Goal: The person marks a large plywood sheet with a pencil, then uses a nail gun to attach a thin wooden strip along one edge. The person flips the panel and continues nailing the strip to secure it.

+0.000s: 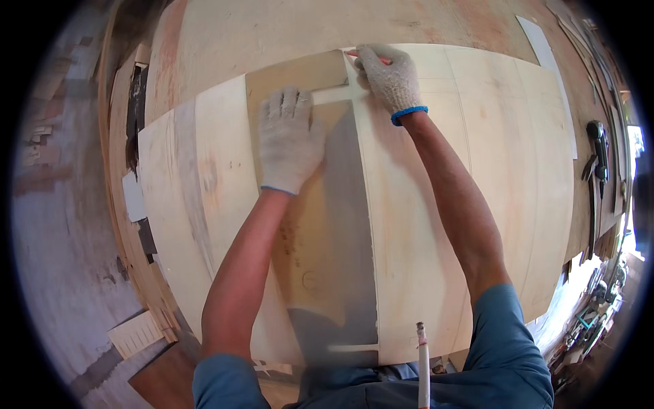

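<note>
1. At the far right corner of the tan board [306,252], my right grip [392,76], in a pale knit glove with a blue cuff, is closed round a red pencil [386,61]; I cannot tell whether its tip touches.
2. On the tan board's far half, my left grip [291,146] lies flat, gloved too, palm down with the fingers extended, grasping nothing.
3. Under the tan board, and reaching out on both sides of it, is a pale wood panel [436,177].
4. Beyond the tan board's far end stretches the brownish surface [272,31].
5. Well to the right of the tan board sits a black tool [597,150], past a white strip [543,51].
6. Just right of the tan board's near end in my view, a cigarette [423,368] juts up.
</note>
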